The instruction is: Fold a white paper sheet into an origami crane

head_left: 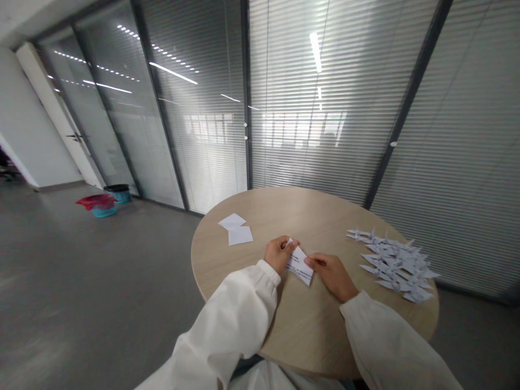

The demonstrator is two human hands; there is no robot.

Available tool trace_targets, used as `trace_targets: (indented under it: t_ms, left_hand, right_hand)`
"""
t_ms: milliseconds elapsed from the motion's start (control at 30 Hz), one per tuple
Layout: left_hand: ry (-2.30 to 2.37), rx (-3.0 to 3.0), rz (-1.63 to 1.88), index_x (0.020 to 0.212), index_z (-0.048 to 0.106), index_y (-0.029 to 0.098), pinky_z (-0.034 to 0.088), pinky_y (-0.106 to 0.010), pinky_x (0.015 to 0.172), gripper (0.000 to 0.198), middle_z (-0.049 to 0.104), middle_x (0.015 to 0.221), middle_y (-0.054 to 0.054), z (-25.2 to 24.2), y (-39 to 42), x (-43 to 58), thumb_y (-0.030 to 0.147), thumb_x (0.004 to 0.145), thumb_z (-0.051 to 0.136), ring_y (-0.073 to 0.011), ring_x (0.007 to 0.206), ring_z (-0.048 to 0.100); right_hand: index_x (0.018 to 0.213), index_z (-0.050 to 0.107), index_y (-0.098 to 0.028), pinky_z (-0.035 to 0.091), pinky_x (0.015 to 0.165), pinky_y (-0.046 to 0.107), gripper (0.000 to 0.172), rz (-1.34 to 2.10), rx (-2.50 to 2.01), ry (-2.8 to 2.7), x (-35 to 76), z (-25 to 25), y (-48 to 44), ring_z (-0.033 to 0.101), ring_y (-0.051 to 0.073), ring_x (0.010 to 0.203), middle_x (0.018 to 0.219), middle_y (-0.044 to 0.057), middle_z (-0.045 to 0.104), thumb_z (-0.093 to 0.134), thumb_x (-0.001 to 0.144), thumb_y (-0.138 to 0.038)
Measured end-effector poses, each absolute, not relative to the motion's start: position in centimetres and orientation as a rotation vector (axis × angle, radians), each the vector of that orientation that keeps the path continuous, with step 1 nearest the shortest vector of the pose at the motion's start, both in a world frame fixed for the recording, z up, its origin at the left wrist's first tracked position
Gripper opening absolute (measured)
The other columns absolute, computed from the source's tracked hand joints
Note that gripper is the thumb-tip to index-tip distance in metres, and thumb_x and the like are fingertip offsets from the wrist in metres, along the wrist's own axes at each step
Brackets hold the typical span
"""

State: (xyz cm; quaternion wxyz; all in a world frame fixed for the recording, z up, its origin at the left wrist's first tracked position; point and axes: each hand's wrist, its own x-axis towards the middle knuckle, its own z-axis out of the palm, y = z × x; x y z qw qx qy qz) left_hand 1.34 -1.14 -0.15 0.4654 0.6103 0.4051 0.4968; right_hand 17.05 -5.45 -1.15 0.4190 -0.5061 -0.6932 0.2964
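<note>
On the round wooden table [284, 211], two loose paper squares [239, 235] lie well apart from the hands. The left hand [279, 254] pinches the upper corner of a folded sheet of printed paper [299, 266], which sits over the table between the hands. The right hand [325, 273] grasps its right edge with thumb and fingers. The sheet looks light, thin and easily creased, so its edges seem the best hold. Further right lies a heap of paper cranes [394, 265].

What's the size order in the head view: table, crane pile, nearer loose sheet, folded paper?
Table, then crane pile; nearer loose sheet and folded paper look alike, and nearness to the camera makes those two unsure.
</note>
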Motion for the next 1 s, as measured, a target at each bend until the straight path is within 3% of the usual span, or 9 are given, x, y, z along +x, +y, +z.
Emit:
trace_targets:
  t_ms: [200, 433, 700, 1000]
  left_hand:
    - [0.952, 1.497, 1.24, 0.072, 0.061, 0.012, 0.042, -0.021, 0.048, 0.037, 0.065, 0.062, -0.006, -0.28, -0.97, 1.29, 0.048, 0.073, 0.053, -0.0124, 0.051, 0.058]
    - [1.047, 1.549, 1.245, 0.064, 0.062, 0.013, 0.042, -0.02, 0.047, 0.042, 0.064, 0.056, -0.005, -0.01, -1.08, 1.27, 0.049, 0.078, 0.046, -0.0122, 0.049, 0.057]
    - [1.041, 1.49, 1.223, 0.068, 0.065, 0.011, 0.042, -0.021, 0.044, 0.047, 0.064, 0.055, -0.007, -0.12, -1.03, 1.34, 0.05, 0.08, 0.043, -0.0133, 0.047, 0.058]
    - [0.954, 1.34, 1.227, 0.061, 0.063, 0.011, 0.043, -0.023, 0.047, 0.05, 0.061, 0.051, -0.005, -0.06, -0.95, 1.63, 0.057, 0.073, 0.049, -0.0123, 0.046, 0.056]
  right_hand:
    - [0.074, 0.068, -0.015, 0.045, 0.065, 0.027, 0.032, 0.753, -1.276, -1.734, 17.11, -1.18, -5.41, 0.061, 0.019, 0.069, 0.071, 0.005, 0.068, 0.049, 0.077, -0.041]
    - [0.074, 0.07, -0.016, 0.046, 0.064, 0.028, 0.031, 0.763, -1.277, -1.734, 17.08, -1.06, -5.48, 0.061, 0.02, 0.069, 0.073, 0.005, 0.07, 0.05, 0.076, -0.04]
    - [0.073, 0.069, -0.015, 0.045, 0.065, 0.027, 0.031, 0.743, -1.286, -1.756, 17.06, -0.99, -5.59, 0.061, 0.019, 0.069, 0.075, 0.005, 0.07, 0.05, 0.077, -0.04]
    - [0.082, 0.066, -0.015, 0.047, 0.062, 0.028, 0.033, 0.739, -1.279, -1.509, 17.74, -1.17, -5.23, 0.062, 0.02, 0.072, 0.077, 0.006, 0.069, 0.053, 0.075, -0.045]
